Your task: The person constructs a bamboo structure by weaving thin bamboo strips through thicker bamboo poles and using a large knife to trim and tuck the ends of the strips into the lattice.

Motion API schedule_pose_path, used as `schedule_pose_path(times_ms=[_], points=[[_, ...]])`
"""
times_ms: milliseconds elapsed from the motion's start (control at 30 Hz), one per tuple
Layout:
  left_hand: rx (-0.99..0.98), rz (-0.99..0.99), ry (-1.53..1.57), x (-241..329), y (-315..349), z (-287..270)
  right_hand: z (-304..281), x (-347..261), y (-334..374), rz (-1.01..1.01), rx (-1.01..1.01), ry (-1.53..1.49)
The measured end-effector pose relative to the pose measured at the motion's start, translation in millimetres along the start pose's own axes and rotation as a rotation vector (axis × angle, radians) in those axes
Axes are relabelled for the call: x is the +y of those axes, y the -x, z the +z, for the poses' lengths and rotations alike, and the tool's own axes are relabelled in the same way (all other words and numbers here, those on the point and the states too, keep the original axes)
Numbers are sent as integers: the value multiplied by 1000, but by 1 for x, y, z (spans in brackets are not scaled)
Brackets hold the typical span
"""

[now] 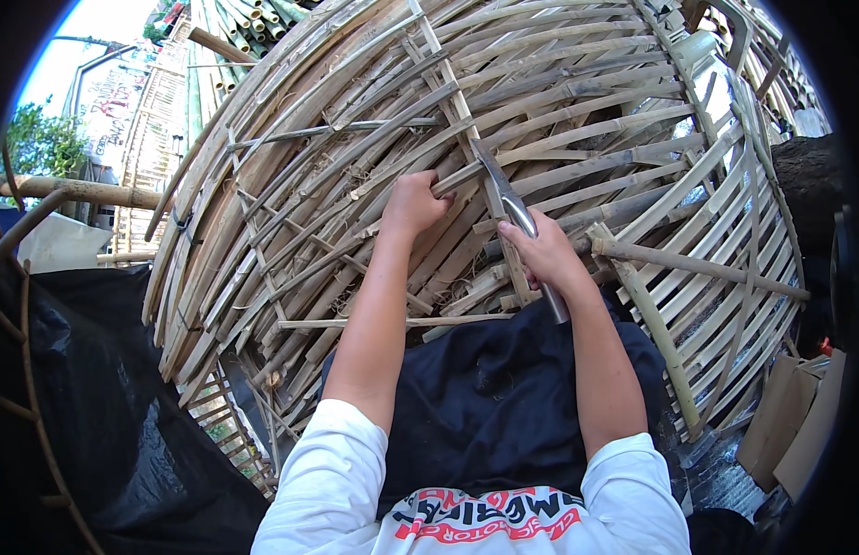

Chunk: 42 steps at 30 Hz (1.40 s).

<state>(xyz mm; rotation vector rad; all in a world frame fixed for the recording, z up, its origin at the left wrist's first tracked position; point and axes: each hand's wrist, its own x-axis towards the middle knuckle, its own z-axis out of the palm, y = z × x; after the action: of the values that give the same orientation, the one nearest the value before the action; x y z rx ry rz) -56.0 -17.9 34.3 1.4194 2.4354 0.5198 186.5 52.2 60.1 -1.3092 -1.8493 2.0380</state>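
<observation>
My left hand (416,203) is closed around the end of a split bamboo strip (460,178). The strip reaches right to an upright bamboo slat (493,199). In my closed right hand (550,252) is a long knife (505,192) with a dark narrow blade and a shiny metal handle. Its blade points up and away from me, against the slat where the strip meets it. Below my hands, a dark cloth (485,388) covers my lap.
Curved bamboo slats form a large openwork frame (596,83) around a pile of split bamboo (337,240). At right, a bamboo pole (702,263) crosses more slats. Black plastic sheeting (105,388) hangs at left. Cardboard (779,421) stands at lower right; green bamboo poles (198,102) lean behind.
</observation>
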Motion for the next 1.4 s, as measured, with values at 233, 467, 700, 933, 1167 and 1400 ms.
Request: schedule_pose_path(times_ms=[233,467,700,933,1167,1400], points=[[22,13,29,0,1,0,7,3,-2,6,16,-246],[53,9,11,-4,2,1,10,9,-8,-171,-87,-316],[46,-3,36,-3,0,3,11,21,-11,-407,320,185],[36,45,-50,-5,0,3,7,6,0,-339,161,-33],[39,14,-72,-6,2,2,16,-3,11,-343,231,405],[-79,102,-291,2,4,-17,17,2,9,-395,284,534]])
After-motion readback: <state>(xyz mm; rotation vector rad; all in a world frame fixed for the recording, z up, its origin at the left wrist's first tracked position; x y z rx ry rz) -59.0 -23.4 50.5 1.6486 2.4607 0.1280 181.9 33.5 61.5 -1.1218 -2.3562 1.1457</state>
